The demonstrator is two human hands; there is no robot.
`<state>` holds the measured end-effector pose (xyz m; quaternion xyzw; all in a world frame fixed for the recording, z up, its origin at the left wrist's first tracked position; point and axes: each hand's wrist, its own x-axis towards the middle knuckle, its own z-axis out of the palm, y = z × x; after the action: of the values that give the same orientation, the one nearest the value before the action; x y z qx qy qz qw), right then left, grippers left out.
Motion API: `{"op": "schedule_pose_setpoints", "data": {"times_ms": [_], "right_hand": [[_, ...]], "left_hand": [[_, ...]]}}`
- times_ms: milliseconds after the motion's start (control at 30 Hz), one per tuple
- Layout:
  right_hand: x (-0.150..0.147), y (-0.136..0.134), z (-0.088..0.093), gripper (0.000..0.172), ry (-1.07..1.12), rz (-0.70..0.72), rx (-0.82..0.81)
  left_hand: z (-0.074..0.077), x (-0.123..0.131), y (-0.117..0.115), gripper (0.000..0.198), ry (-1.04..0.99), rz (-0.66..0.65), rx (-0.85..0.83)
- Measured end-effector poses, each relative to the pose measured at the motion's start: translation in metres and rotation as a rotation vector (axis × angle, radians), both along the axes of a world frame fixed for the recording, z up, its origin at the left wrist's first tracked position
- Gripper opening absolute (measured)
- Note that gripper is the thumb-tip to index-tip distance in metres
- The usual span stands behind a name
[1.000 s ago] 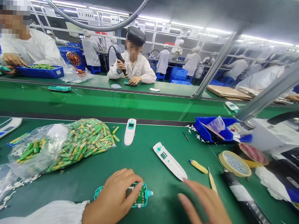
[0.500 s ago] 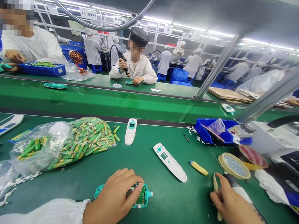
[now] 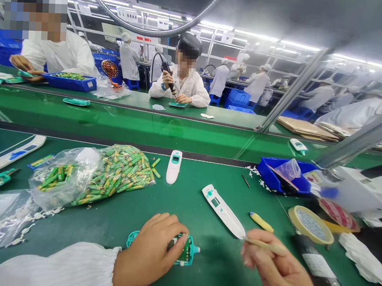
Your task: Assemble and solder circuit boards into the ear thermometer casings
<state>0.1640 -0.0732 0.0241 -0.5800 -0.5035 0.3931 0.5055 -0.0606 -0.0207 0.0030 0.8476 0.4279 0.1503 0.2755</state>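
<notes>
My left hand (image 3: 151, 253) grips a teal device casing (image 3: 191, 253) with an exposed green circuit board (image 3: 181, 248), and my fingers partly hide the board. My right hand (image 3: 271, 264) holds a thin pale stick (image 3: 264, 245) between its fingers. The stick's tip is close to the pointed end of a white handheld device casing (image 3: 222, 211), with a small display near its far end. A yellow rod-like tool (image 3: 262, 222) lies just beyond my right hand on the green bench mat (image 3: 214, 266).
A plastic bag of green-and-yellow cylindrical cells (image 3: 94, 179) lies left, and a white device (image 3: 174, 166) stands ahead. To the right are a blue tray (image 3: 273, 176), tape roll (image 3: 310, 225) and black bottle (image 3: 318, 266). Co-workers (image 3: 184, 81) sit across the bench.
My right hand has moved left from the black bottle with the pale stick in it, bringing the tip near the white casing. My left hand stays on the teal casing. The view has shifted slightly.
</notes>
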Motion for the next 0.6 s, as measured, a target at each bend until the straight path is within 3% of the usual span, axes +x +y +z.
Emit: {"op": "schedule_pose_setpoints", "data": {"times_ms": [167,233,467,600], "right_hand": [[-0.028,0.001,-0.039,0.021,-0.227,0.026,0.049],[-0.031,0.001,-0.047,0.021,-0.3,0.036,0.055],[-0.055,0.003,-0.029,0.032,0.155,0.124,-0.026],[-0.069,0.004,-0.036,0.033,0.184,0.142,-0.05]], "left_hand": [[-0.004,0.0,-0.001,0.017,-0.023,0.007,0.023],[-0.005,0.0,-0.001,0.017,-0.025,0.003,0.026],[-0.006,-0.001,0.001,0.018,-0.026,-0.017,0.023],[-0.006,-0.001,0.0,0.018,-0.028,-0.012,0.034]]}}
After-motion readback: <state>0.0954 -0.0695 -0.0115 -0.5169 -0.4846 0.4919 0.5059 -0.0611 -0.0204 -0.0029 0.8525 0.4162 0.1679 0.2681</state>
